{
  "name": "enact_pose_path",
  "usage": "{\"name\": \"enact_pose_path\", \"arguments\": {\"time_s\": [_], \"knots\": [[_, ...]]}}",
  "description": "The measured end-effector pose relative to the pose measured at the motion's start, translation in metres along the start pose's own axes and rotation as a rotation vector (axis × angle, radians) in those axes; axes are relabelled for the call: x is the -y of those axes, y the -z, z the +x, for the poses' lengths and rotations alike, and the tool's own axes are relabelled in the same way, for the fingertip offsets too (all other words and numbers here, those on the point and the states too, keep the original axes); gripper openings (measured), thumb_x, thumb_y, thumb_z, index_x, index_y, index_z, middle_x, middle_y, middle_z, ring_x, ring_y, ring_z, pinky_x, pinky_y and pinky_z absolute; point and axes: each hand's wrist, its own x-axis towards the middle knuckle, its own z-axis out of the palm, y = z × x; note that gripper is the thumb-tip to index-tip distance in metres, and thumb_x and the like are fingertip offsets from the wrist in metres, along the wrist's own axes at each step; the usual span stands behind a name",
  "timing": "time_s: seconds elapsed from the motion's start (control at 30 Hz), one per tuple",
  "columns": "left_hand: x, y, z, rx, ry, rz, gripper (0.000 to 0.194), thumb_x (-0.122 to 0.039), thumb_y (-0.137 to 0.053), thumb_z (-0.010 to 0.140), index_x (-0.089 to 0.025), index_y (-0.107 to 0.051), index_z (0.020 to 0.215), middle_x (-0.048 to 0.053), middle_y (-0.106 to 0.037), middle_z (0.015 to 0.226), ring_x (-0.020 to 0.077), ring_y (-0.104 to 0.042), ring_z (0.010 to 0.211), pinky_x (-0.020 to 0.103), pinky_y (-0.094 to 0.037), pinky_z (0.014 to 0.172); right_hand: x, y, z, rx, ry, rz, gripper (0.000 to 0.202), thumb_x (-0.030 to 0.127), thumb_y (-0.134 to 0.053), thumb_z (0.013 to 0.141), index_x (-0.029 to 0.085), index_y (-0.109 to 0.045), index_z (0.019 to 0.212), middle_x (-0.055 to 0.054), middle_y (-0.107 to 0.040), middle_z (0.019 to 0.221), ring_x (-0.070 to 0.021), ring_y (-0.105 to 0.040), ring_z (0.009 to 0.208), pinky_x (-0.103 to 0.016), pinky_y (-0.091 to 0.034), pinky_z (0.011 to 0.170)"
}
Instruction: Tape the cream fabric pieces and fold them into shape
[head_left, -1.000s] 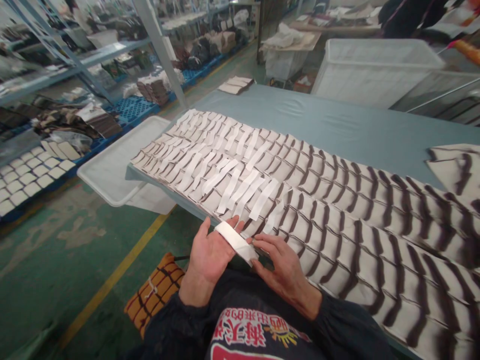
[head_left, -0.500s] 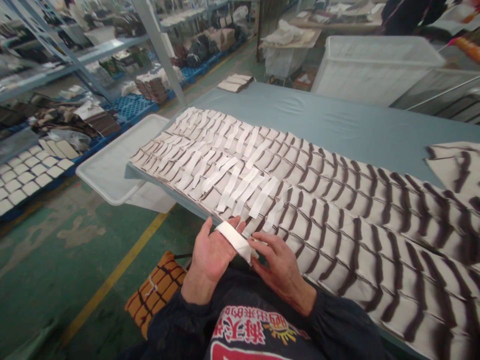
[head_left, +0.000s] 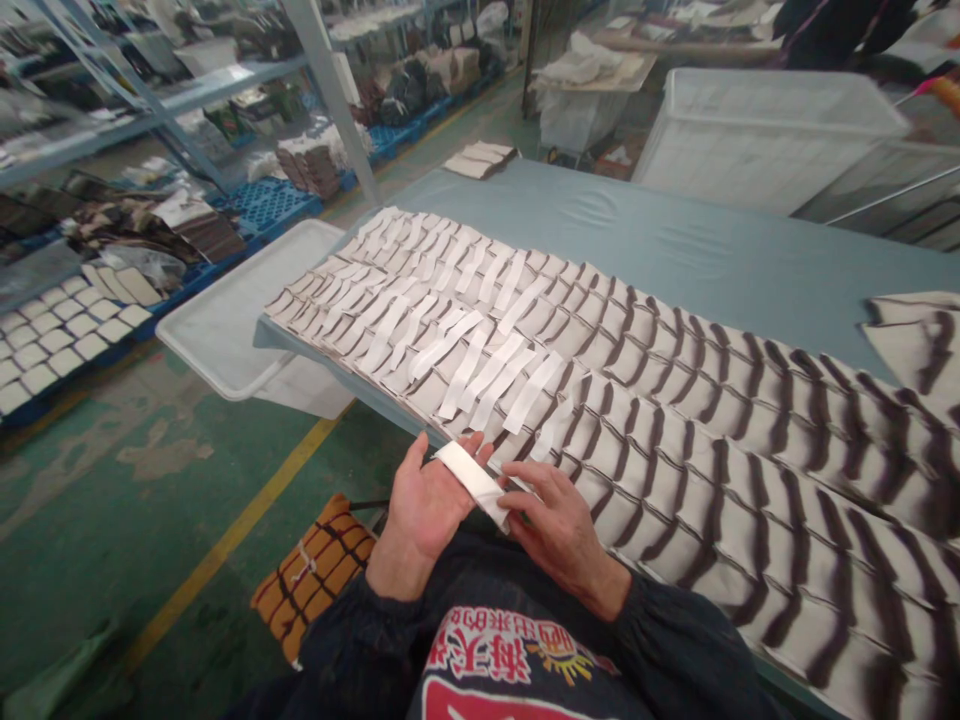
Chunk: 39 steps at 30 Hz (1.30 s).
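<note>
My left hand (head_left: 427,505) is turned palm up, thumb out to the side. Across its fingers lies a small stack of white strips (head_left: 471,480), which it holds up. At the near end of that stack, my right hand (head_left: 559,525) has its thumb and fingertips closed on the strips. Both hands are just off the table's near edge. Beyond them, overlapping rows of cream fabric pieces with dark brown edges (head_left: 675,480) cover much of the table. Several loose white strips (head_left: 491,385) lie on the pieces toward the left part of the rows.
A blue-grey cloth covers the table (head_left: 630,230). At its far end rests a small fabric pile (head_left: 480,160), with a white bin (head_left: 765,140) behind. A white plastic tub (head_left: 217,330) stands left, an orange checked cushion (head_left: 311,580) below. Loaded shelves (head_left: 225,90) line the left.
My right fingertips have closed in on the near end of the strips, which now lie flatter and straighter. The left hand keeps its pose. The view has shifted slightly.
</note>
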Motion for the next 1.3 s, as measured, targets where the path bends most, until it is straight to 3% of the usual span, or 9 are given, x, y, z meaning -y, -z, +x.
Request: {"name": "enact_pose_path", "arguments": {"time_s": [0.2,0.3,0.47,0.6,0.8,0.93,1.03,1.13,1.3], "knots": [[0.004,0.004,0.006,-0.007,-0.062,0.121,0.039,-0.036,-0.044,0.103,-0.005,-0.067,0.11,0.016,-0.079,0.097,0.0254,-0.076,0.086,0.038,-0.059,0.084,0.009,0.006,0.01,-0.027,-0.222,0.221,0.01,0.015,-0.06,0.094,0.024,-0.065,0.093,-0.009,-0.072,0.108,-0.0222,-0.068,0.1,-0.038,-0.057,0.087],[0.01,0.009,0.007,0.043,-0.063,0.229,0.04,-0.036,-0.043,0.104,-0.008,-0.071,0.102,0.015,-0.08,0.096,0.0244,-0.076,0.082,0.036,-0.06,0.08,0.01,0.01,0.017,-0.03,-0.333,0.327,0.01,0.021,-0.059,0.097,0.023,-0.065,0.089,-0.007,-0.074,0.101,-0.0208,-0.069,0.094,-0.036,-0.057,0.085],[0.018,0.023,0.005,0.118,-0.027,0.347,0.037,-0.037,-0.05,0.102,-0.01,-0.072,0.112,0.014,-0.081,0.098,0.0228,-0.076,0.081,0.032,-0.059,0.075,0.007,0.021,0.026,0.073,-0.495,0.38,0.013,0.027,-0.058,0.096,0.022,-0.067,0.088,-0.003,-0.075,0.09,-0.0186,-0.07,0.083,-0.029,-0.056,0.078],[0.022,0.033,0.004,0.179,-0.07,0.365,0.03,-0.032,-0.064,0.094,-0.013,-0.072,0.117,0.01,-0.081,0.099,0.0216,-0.074,0.084,0.03,-0.057,0.078,0.006,0.025,0.027,0.158,-0.509,0.36,0.015,0.028,-0.058,0.096,0.022,-0.068,0.086,-0.001,-0.074,0.082,-0.0164,-0.068,0.072,-0.026,-0.053,0.066],[0.023,0.038,0.007,0.289,-0.136,0.533,0.063,-0.036,-0.087,0.074,-0.014,-0.063,0.128,0.015,-0.075,0.122,0.0253,-0.072,0.093,0.033,-0.054,0.081,0.007,0.025,0.028,0.16,-0.388,0.24,0.013,0.027,-0.059,0.096,0.022,-0.066,0.086,-0.003,-0.072,0.081,-0.0177,-0.066,0.074,-0.029,-0.049,0.07],[0.026,0.036,0.007,0.301,-0.163,0.669,0.08,-0.034,-0.093,0.067,-0.015,-0.055,0.135,0.016,-0.07,0.131,0.0263,-0.069,0.104,0.033,-0.051,0.088,0.01,0.021,0.028,0.169,-0.476,0.256,0.014,0.028,-0.058,0.095,0.022,-0.065,0.084,-0.003,-0.074,0.083,-0.0185,-0.067,0.075,-0.03,-0.05,0.072],[0.031,0.035,0.007,0.292,-0.179,0.724,0.085,-0.034,-0.092,0.067,-0.015,-0.051,0.139,0.014,-0.071,0.126,0.0242,-0.068,0.104,0.032,-0.049,0.09,0.01,0.019,0.028,0.184,-0.616,0.314,0.016,0.029,-0.057,0.094,0.021,-0.065,0.082,-0.002,-0.075,0.08,-0.0179,-0.068,0.072,-0.028,-0.051,0.07],[0.036,0.037,0.009,0.255,-0.191,0.751,0.088,-0.039,-0.09,0.069,-0.012,-0.049,0.142,0.011,-0.075,0.112,0.0211,-0.069,0.09,0.028,-0.049,0.078,0.01,0.02,0.029,0.186,-0.703,0.328,0.019,0.031,-0.057,0.093,0.021,-0.065,0.079,0.0,-0.071,0.071,-0.0161,-0.065,0.064,-0.026,-0.049,0.062],[0.04,0.036,0.01,0.216,-0.174,0.878,0.083,-0.036,-0.08,0.077,-0.009,-0.042,0.146,0.009,-0.076,0.094,0.0149,-0.062,0.067,0.022,-0.041,0.058,0.007,0.028,0.034,0.123,-0.704,0.359,0.022,0.037,-0.058,0.093,0.019,-0.067,0.082,-0.002,-0.071,0.074,-0.0164,-0.064,0.066,-0.026,-0.049,0.063]]}}
